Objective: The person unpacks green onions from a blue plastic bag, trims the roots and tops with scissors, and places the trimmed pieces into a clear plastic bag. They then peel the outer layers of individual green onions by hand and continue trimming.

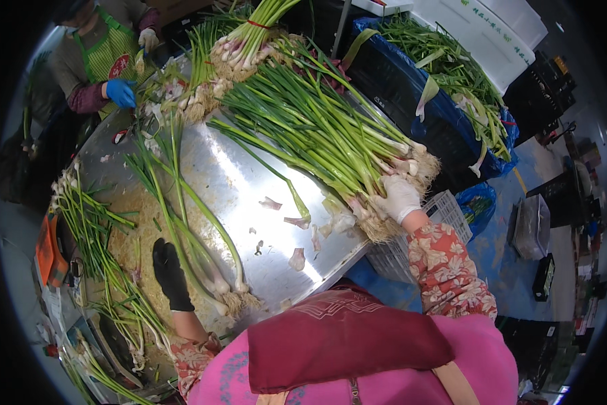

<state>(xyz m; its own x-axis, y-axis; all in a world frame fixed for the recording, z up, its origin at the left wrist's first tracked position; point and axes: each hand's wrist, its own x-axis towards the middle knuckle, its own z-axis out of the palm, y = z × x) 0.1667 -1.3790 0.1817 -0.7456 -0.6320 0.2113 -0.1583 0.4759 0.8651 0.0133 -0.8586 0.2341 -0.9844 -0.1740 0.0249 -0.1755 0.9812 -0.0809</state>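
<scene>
My right hand [398,198], in a white glove, grips green garlic at the bulb end of a large pile [313,131], on the right side of the metal table [278,258]. Its fingertips are partly hidden among the stalks. My left hand [170,273], in a black glove, rests open near the table's front, beside a few loose green garlic plants [202,253]. Those plants lie with their rooted bulbs towards me. Peeled skins [297,259] are scattered between my hands.
Across the table a person's blue-gloved hand [121,93] works near tied bunches [247,43]. More garlic stalks [85,217] lie left, by an orange device [50,250]. A blue-lined crate of leaf trimmings [445,66] stands right; a white plastic basket [447,215] sits below the table edge.
</scene>
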